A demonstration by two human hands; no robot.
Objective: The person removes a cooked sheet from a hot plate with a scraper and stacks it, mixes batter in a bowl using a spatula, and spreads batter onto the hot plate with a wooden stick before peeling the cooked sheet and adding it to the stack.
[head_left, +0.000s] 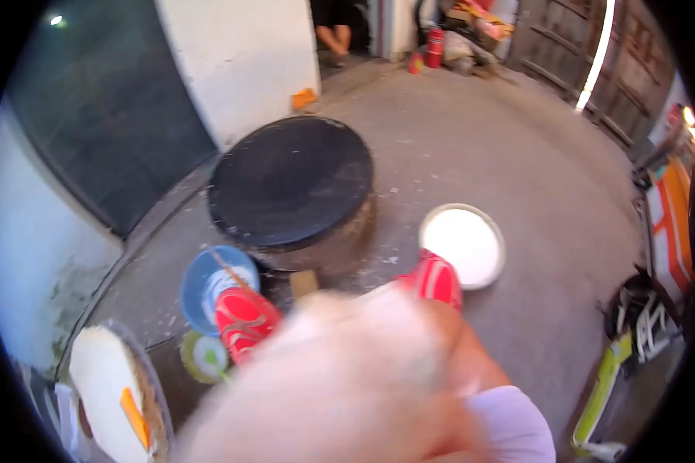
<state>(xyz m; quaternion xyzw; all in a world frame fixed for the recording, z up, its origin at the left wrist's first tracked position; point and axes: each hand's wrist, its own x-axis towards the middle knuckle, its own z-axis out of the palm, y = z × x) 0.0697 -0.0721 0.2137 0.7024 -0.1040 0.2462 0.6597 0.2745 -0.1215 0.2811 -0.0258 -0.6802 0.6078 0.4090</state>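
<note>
A large, pale, skin-toned blur (340, 386) fills the bottom middle of the head view, very close to the camera. It looks like a hand or hands, but the fingers are smeared, and I cannot tell left from right or whether anything is held. Behind it are my two red shoes (245, 320). A round black griddle-like plate (293, 181) sits on a round base ahead. By the right shoe stands a round basin (463, 245) of white contents. A blue basin (201, 293) with whitish contents and a stick stands by the left shoe.
A green-rimmed bowl (197, 356) and a tray of flat white rounds (104, 393) with an orange tool (135, 417) lie at lower left. A person's legs (333, 38) show in the doorway. A red extinguisher (435, 48) stands behind. A green-framed object (606, 386) is at right.
</note>
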